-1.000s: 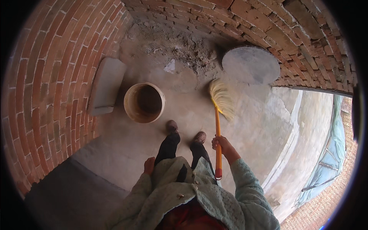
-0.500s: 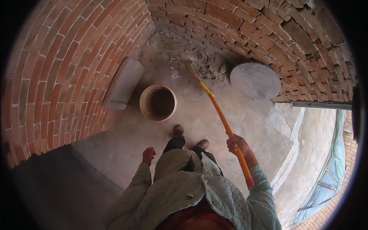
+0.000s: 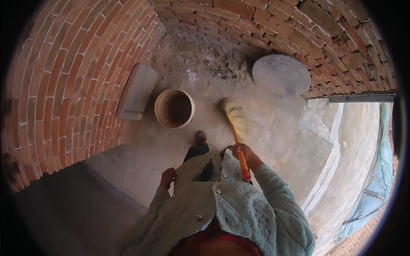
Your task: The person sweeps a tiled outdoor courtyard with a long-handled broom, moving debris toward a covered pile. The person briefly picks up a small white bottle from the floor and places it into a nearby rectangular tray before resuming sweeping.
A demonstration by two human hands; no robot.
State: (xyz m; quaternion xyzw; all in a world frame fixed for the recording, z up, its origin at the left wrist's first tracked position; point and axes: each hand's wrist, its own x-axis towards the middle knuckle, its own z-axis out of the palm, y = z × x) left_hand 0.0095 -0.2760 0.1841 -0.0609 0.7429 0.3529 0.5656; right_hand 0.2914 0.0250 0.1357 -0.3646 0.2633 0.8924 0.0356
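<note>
Bringing the broom (image 3: 238, 120) back from the heap of rubble and dirt (image 3: 222, 64), you now have its pale bristles on the smooth concrete floor (image 3: 277, 141). Half a second ago the broom's tip was out at the heap, at your 12 o'clock, with the handle reaching long and slanted; now the head lies much nearer, just past your right foot, between 12 and 1 o'clock. For the sweeping, that puts the working end on the floor by your feet and well apart from the heap.

Your right hand (image 3: 246, 152) is closed around the orange handle near its red end, at about 1 o'clock. That elbow is out to the side and bent, the forearm slanting toward 11 o'clock, and the butt of the handle is drawn in close to your coat (image 3: 245, 205).

Your left hand (image 3: 169, 176) hangs at about 10 o'clock, right beside the coat's edge. Its fingers look bent, but you cannot tell from here how tightly, or whether they have hold of the cloth. The plastic bucket (image 3: 164, 102) stands at 11 o'clock, apart from the bristles, and the round slab (image 3: 282, 74) lies at 1 o'clock.
</note>
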